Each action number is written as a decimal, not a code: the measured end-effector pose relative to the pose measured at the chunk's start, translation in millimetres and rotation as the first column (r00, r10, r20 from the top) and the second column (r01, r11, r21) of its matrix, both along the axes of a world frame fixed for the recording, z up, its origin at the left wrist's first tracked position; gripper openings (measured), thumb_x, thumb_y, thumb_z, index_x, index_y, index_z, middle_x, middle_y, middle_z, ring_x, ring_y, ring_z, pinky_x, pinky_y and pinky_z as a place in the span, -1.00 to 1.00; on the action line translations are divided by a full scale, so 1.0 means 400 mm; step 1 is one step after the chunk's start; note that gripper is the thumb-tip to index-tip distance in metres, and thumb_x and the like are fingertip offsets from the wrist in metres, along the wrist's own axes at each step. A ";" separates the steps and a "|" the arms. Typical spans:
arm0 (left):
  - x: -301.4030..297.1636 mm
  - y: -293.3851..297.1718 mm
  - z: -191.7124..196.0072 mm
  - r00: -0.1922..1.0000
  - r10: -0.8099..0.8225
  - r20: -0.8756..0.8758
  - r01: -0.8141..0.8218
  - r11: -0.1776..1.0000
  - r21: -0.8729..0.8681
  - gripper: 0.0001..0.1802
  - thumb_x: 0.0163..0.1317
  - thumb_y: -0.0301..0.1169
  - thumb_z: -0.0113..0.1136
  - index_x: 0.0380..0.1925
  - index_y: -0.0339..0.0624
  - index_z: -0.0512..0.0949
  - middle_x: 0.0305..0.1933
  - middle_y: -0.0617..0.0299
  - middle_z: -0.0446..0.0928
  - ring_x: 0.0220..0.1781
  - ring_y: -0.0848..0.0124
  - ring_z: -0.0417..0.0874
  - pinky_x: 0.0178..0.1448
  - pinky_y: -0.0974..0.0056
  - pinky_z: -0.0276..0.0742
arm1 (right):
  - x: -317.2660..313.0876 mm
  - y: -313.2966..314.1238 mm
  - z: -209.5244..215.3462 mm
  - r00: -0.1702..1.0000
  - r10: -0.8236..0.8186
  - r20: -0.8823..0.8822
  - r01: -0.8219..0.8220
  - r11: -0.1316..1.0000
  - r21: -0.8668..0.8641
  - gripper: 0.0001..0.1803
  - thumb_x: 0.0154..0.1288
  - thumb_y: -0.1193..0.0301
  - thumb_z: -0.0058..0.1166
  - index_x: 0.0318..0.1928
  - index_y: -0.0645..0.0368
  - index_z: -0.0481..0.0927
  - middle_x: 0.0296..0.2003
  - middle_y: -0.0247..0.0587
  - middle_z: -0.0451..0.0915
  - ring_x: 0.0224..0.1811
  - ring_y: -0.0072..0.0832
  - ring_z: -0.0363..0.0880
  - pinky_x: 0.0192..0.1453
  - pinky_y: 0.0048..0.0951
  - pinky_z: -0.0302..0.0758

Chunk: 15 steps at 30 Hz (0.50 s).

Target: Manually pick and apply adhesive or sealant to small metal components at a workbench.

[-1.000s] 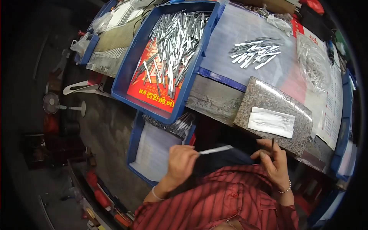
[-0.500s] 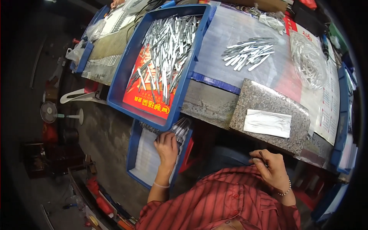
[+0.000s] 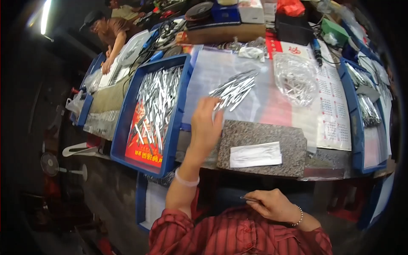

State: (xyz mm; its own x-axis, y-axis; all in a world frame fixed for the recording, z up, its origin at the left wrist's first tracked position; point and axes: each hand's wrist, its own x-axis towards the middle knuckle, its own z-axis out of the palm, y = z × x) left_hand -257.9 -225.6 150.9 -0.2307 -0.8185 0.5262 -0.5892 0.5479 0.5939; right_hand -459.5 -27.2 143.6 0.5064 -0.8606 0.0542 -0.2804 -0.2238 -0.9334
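The left hand point(image 3: 207, 125) has risen from the lower tray to the loose metal strips point(image 3: 233, 90), fingers spread; the right hand point(image 3: 272, 205) apparently pinches one thin strip point(image 3: 247, 198).

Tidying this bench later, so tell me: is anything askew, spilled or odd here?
Nothing looks spilled or damaged. The loose pile of thin silvery metal strips by the left hand lies fanned unevenly on the clear plastic sheet. The white paper slip sits slightly crooked on the grey speckled stone slab.
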 end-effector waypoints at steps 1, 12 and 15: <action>-0.015 -0.084 -0.030 1.000 0.022 -0.008 -0.021 1.000 0.022 -0.79 0.13 -0.60 0.12 -0.21 -0.31 0.57 -0.20 -0.09 0.54 -0.12 -0.01 0.58 -0.04 0.08 0.48 | -0.010 0.011 -0.004 1.000 -0.023 0.004 0.023 1.000 0.005 -0.80 0.27 0.44 0.15 -0.11 0.22 0.55 -0.37 -0.06 0.62 -0.38 -0.15 0.66 -0.35 -0.30 0.58; -0.151 -0.486 -0.167 0.913 -0.103 0.395 -0.062 0.921 0.385 -0.76 -0.06 -0.30 0.38 -0.47 -0.26 0.66 -0.41 0.04 0.67 -0.32 0.24 0.70 -0.16 0.22 0.58 | -0.082 0.040 -0.035 0.993 -0.086 -0.086 0.089 0.996 0.025 -0.79 0.34 0.33 0.10 -0.09 0.16 0.54 -0.37 -0.08 0.65 -0.37 -0.14 0.66 -0.35 -0.27 0.58; -0.103 -0.476 -0.147 0.926 -0.101 0.365 -0.032 0.940 0.341 -0.75 -0.03 -0.32 0.39 -0.52 -0.29 0.60 -0.44 0.04 0.65 -0.38 0.24 0.67 -0.23 0.20 0.56 | -0.072 0.024 -0.028 0.994 -0.058 -0.088 0.059 0.998 0.007 -0.78 0.31 0.35 0.16 -0.10 0.18 0.61 -0.36 -0.06 0.66 -0.39 -0.16 0.68 -0.33 -0.32 0.60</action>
